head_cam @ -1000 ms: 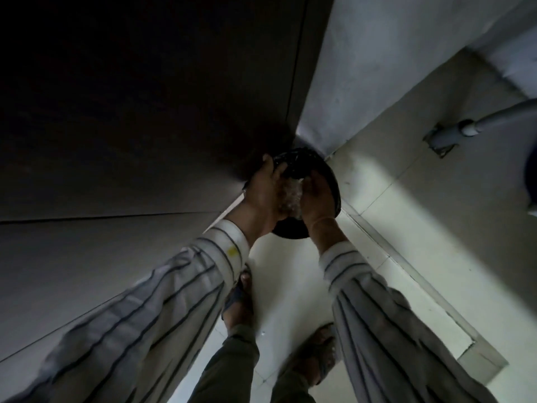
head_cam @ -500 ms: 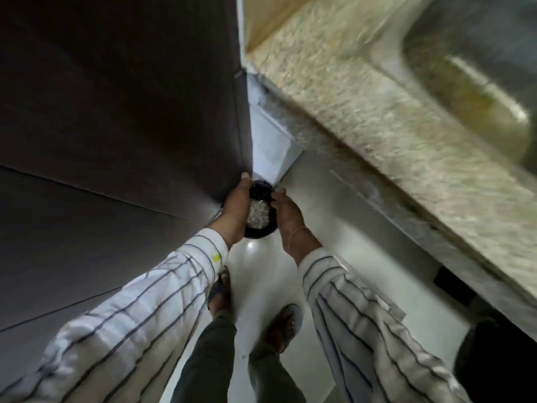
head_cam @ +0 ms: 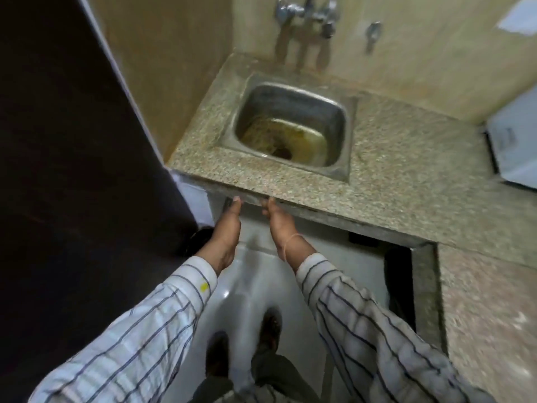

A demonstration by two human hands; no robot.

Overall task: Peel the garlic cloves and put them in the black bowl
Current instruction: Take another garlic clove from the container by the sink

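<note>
Extending L hand [head_cam: 227,228], R hand [head_cam: 279,225] to counter [head_cam: 392,158] edge

The left sleeve [head_cam: 151,324] and right sleeve [head_cam: 363,330] are white with thin dark blue stripes, and a small yellow mark [head_cam: 204,286] sits at the left cuff. An orange thread [head_cam: 290,242] circles the wrist of the right hand [head_cam: 280,225]. Beyond the hands the countertop [head_cam: 392,158] is speckled beige-brown granite. Its sink [head_cam: 334,112] is grey steel, stained yellow-brown at the bottom. Left of the left hand [head_cam: 228,228] is a dark brown panel [head_cam: 72,170]. A blurred black round shape by that wrist may be the black bowl [head_cam: 199,238]. The floor [head_cam: 255,286] under the hands is glossy pale grey.
</note>
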